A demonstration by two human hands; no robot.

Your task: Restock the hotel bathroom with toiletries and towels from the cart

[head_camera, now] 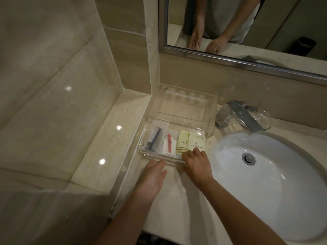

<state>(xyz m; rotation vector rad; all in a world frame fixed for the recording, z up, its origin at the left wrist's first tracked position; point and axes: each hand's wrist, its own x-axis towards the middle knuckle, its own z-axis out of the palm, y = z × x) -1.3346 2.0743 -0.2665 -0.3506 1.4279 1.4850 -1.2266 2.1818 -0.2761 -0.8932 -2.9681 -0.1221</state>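
My left hand (152,175) lies flat and relaxed, fingers straight and reaching toward the near rim of the clear acrylic tray (160,157); the fingertips are at the rim, though I cannot tell if they actually touch it. My right hand (197,165) is knuckles-up at the tray's near right corner, with its fingers curled down over the near end of the right yellow sachet (196,141), holding it. My thumb is hidden beneath. That sachet lies in the tray's near section, slightly overlapping the left yellow sachet (183,141) beside it. Farther left in the same section lie a small packet with a red strip (170,142) and, leftmost, a blue razor in a clear wrapper (153,138). The tray's far part is a raised shelf with round holes (185,97). The tray sits on the beige marble counter (177,202), tucked against the wall corner, just left of the white sink basin (269,188). The chrome faucet (235,114) stands at the basin's far edge, with a clear glass dish (264,119) right of it. The mirror (283,20) hangs above and reflects both my hands.
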